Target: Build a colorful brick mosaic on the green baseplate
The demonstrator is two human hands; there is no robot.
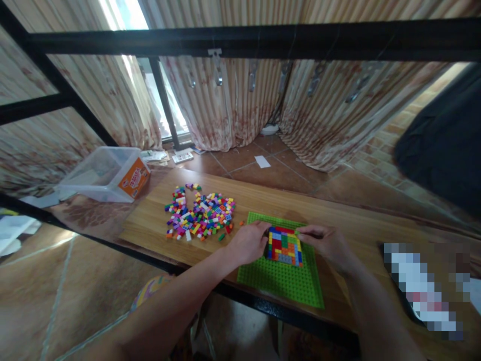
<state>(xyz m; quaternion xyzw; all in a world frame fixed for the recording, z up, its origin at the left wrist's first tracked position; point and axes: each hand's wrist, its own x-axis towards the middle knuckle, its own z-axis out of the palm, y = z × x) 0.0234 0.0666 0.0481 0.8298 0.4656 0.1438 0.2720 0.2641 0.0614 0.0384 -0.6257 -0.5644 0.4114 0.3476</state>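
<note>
A square panel of multicoloured toy building bricks (284, 246) sits over the green studded baseplate (285, 286); whether it is attached to the plate or lifted a little, I cannot tell. My left hand (251, 243) has its fingers curled against the panel's left edge, partly hiding that side. At the upper right corner, my right hand (326, 241) pinches the panel's edge between thumb and fingers. Any small loose brick in that pinch is too small to make out. Left of the baseplate lies a spread pile of loose bricks (203, 213) in many colours.
The wooden table (146, 220) carries everything, its front edge close to me. A clear plastic bin (101, 175) with an orange label stands past the left end. A dark-edged object with a blurred surface (421, 291) lies at right. A black bar (240, 42) crosses overhead, with hooks.
</note>
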